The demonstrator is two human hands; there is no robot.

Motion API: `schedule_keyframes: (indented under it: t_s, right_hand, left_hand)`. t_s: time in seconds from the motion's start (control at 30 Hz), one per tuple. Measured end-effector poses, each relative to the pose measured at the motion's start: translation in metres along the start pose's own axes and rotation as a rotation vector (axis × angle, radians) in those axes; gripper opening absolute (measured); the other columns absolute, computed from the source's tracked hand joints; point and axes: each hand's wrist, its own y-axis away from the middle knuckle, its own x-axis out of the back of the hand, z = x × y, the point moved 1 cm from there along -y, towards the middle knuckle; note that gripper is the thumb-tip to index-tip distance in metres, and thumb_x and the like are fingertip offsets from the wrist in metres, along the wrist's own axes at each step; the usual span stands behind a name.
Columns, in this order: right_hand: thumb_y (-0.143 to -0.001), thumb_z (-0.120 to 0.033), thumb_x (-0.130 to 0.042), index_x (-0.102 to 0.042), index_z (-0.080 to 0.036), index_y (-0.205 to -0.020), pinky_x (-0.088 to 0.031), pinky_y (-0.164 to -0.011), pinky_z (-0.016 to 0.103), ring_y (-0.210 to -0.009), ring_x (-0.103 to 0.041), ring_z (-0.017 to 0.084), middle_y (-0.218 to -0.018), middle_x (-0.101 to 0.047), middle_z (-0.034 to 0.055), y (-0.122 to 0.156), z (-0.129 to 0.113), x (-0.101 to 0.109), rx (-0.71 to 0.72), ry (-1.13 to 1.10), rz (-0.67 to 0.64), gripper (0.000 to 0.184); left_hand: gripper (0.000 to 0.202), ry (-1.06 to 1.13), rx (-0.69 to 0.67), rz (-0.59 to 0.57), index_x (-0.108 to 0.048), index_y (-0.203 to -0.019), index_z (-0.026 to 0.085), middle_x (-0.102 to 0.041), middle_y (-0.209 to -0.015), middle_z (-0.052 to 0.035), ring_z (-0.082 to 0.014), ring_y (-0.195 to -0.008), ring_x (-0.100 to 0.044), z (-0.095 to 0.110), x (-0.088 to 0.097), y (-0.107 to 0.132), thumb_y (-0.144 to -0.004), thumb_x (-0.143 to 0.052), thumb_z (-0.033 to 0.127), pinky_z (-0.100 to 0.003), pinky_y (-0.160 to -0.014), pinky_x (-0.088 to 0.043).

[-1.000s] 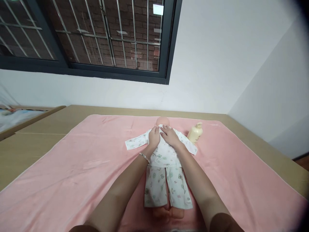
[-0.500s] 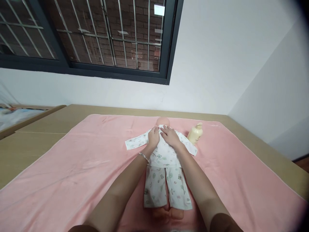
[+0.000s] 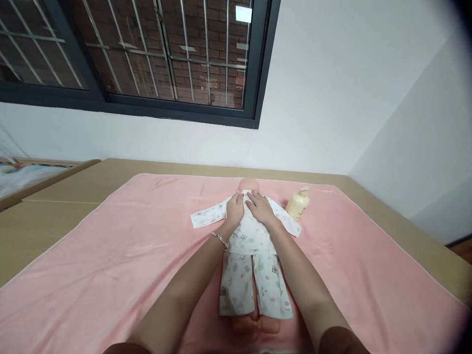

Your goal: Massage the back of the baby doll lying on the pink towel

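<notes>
While doll lies on towel, left hand, right hand lie flat on shirt, grasping nothing

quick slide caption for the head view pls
Person's left hand and right hand flat on a baby doll in printed pyjamas on a pink blanket, cream bottle nearby.

One doll; one bottle; one pink blanket; one window; one bracelet; two hands, a left hand and a right hand.
</notes>
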Motion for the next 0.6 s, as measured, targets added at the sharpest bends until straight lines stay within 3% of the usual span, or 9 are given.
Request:
schedule_keyframes:
  t_s: [0.1, 0.27, 0.37, 0.43, 0.53, 0.6]
  right_hand:
    - [-0.103, -0.042, -0.032, -0.038, -0.022, -0.151, -0.017, -0.12, 0.049, -0.149, -0.024, 0.028, -0.161, -0.029, 0.0079, -0.001, 0.002, -0.001, -0.013, -0.001, 0.009, 0.052]
    - [-0.101, -0.038, -0.034, -0.045, -0.008, -0.144, -0.028, -0.114, 0.046, -0.14, -0.04, 0.032, -0.149, -0.045, 0.0212, 0.007, -0.016, 0.002, -0.112, 0.113, 0.065, 0.053]
    - [-0.101, -0.034, -0.033, -0.059, -0.016, -0.131, -0.036, -0.108, 0.041, -0.13, -0.05, 0.029, -0.139, -0.057, 0.0158, 0.011, -0.02, 0.004, -0.087, 0.13, 0.1, 0.044]
    - [-0.101, -0.034, -0.033, -0.062, -0.023, -0.128, -0.038, -0.107, 0.038, -0.132, -0.049, 0.026, -0.141, -0.057, 0.0097, 0.01, -0.015, 0.004, -0.039, 0.091, 0.107, 0.041]
    - [-0.101, -0.035, -0.035, -0.055, -0.025, -0.138, -0.03, -0.115, 0.038, -0.142, -0.039, 0.023, -0.15, -0.049, 0.0047, 0.004, 0.0, 0.001, 0.002, -0.002, 0.088, 0.043]
    - [-0.101, -0.037, -0.036, -0.049, -0.022, -0.144, -0.023, -0.119, 0.04, -0.145, -0.034, 0.024, -0.153, -0.044, 0.0066, 0.0, 0.009, -0.003, -0.017, -0.034, 0.087, 0.048]
  left_hand:
    - [0.035, -0.046, -0.003, -0.015, -0.069, -0.098, 0.018, -0.073, -0.108, -0.0097, -0.0218, -0.102, -0.066, 0.002, 0.001, 0.001, -0.098, -0.037, 0.032, -0.032, -0.092, -0.048]
    - [0.036, -0.258, -0.109, -0.083, -0.068, -0.108, 0.019, -0.071, -0.114, -0.0107, -0.0229, -0.11, -0.063, 0.008, 0.002, 0.001, -0.099, -0.034, 0.029, -0.036, -0.101, -0.043]
    - [0.039, -0.348, -0.159, -0.121, -0.067, -0.112, 0.017, -0.069, -0.119, -0.0122, -0.0235, -0.115, -0.061, 0.008, 0.002, -0.001, -0.099, -0.032, 0.025, -0.038, -0.108, -0.038]
    - [0.039, -0.379, -0.171, -0.15, -0.066, -0.116, 0.016, -0.067, -0.125, -0.0131, -0.0241, -0.121, -0.058, 0.007, 0.001, -0.002, -0.098, -0.032, 0.023, -0.04, -0.112, -0.035]
    - [0.041, -0.438, -0.193, -0.22, -0.061, -0.125, 0.014, -0.06, -0.137, -0.0141, -0.0264, -0.133, -0.049, 0.004, -0.001, -0.002, -0.098, -0.032, 0.024, -0.045, -0.117, -0.027]
    - [0.042, -0.488, -0.194, -0.258, -0.058, -0.13, 0.015, -0.054, -0.144, -0.0143, -0.0294, -0.139, -0.042, 0.003, -0.002, -0.001, -0.099, -0.034, 0.027, -0.051, -0.119, -0.023]
